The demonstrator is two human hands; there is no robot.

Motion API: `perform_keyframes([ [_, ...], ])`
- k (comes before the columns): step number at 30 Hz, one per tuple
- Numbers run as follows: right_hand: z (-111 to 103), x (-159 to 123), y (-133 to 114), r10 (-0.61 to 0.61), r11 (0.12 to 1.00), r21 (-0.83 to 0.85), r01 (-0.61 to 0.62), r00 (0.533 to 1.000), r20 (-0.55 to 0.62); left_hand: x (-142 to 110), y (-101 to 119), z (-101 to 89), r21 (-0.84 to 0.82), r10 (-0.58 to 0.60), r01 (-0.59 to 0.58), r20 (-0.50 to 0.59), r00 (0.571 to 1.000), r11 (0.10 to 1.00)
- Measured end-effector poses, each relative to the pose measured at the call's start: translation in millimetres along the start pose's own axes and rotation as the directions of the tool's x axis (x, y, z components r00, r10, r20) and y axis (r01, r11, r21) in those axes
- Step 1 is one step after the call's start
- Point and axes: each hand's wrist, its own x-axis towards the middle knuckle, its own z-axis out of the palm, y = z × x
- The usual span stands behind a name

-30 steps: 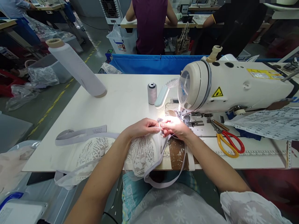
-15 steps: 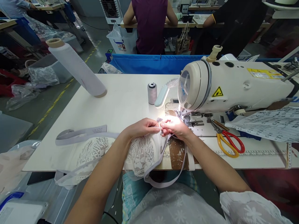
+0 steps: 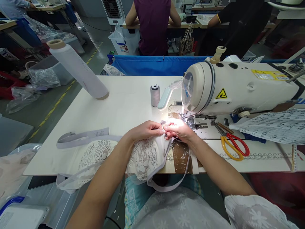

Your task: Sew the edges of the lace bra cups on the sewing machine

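Observation:
A white lace bra (image 3: pixel 145 156) with pale grey edging lies across the front of the sewing table, one strap looping over the edge. My left hand (image 3: pixel 150 129) pinches its upper edge from the left. Close against it, my right hand (image 3: pixel 177 129) pinches the same edge, fingertips nearly meeting the left ones. The small spot between the fingertips is hidden. Just beyond my right hand is the lit needle area of a white sewing machine (image 3: pixel 238 89). Another lace part with a grey band (image 3: pixel 83 137) lies left of my left forearm.
A tall cone of white thread (image 3: pixel 77 68) and a small thread spool (image 3: pixel 155 95) stand on the table. Scissors with red and yellow handles (image 3: pixel 234 144) lie at the right, near printed paper (image 3: pixel 281 125). People sit working beyond a blue cloth trough (image 3: pixel 152 65).

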Motion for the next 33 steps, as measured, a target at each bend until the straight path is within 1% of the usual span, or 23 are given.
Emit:
perform_keyframes([
  [5, -0.2, 0.4, 0.2, 0.014, 1.0, 0.0, -0.014, 1.0, 0.015, -0.3, 0.0, -0.3, 0.016, -0.012, 0.012, 0.007, 1.0, 1.0],
  [14, 0.1, -0.3, -1.1, 0.013, 1.0, -0.027, -0.012, 1.0, 0.02, 0.9, -2.4, -0.4, 0.007, -0.012, 0.012, -0.018, 1.0, 1.0],
  [23, -1.2, 0.1, -4.1, 0.04, 0.996, -0.085, -0.037, 0.998, 0.04, -0.9, -1.2, 0.3, -0.005, -0.023, 0.023, -0.04, 0.999, 1.0],
  [25, -1.6, -0.5, -3.3, 0.001, 0.994, -0.112, 0.004, 0.999, 0.048, -1.1, -0.4, 0.5, -0.008, -0.025, 0.025, -0.057, 0.998, 1.0],
  [27, -1.5, -1.3, -2.4, -0.064, 0.986, -0.15, 0.07, 0.997, 0.047, -1.1, 0.2, 0.6, -0.015, -0.026, 0.025, -0.084, 0.996, 1.0],
  [29, -1.1, -2.3, -2.1, -0.128, 0.967, -0.218, 0.134, 0.991, 0.038, -0.9, 0.4, 0.5, -0.024, -0.028, 0.026, -0.111, 0.993, 0.999],
  [31, -1.0, -4.0, -2.6, -0.208, 0.922, -0.33, 0.203, 0.978, 0.022, -0.6, 0.1, 0.1, -0.037, -0.035, 0.03, -0.13, 0.991, 0.999],
  [33, -1.0, -6.6, -3.3, -0.317, 0.824, -0.491, 0.283, 0.948, 0.015, -0.4, -0.7, -0.5, -0.055, -0.04, 0.032, -0.143, 0.989, 0.998],
])
